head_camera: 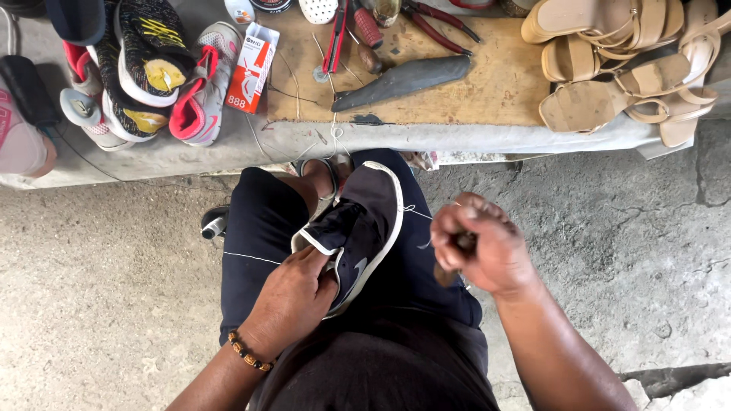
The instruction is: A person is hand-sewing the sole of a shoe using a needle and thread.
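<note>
Two hands are working over a dark navy sneaker [364, 228] that is lying on the person's lap, white-edged sole turned up. The left hand [293, 293] is gripping the sneaker's opening, a beaded bracelet [247, 352] circling its wrist. Just right of the sneaker, the right hand [481, 247] is closing in a fist around a wooden-handled awl [449, 262], with white thread [417, 211] running between them. Beyond the sneaker, tan sandals [632, 61], sports shoes [152, 68] and pliers [438, 27] are lying on a bench [426, 141].

Left hand [293, 293] steadies a dark sneaker [358, 232] on the lap; right hand [480, 247] grips a wooden-handled tool [449, 266].
</note>
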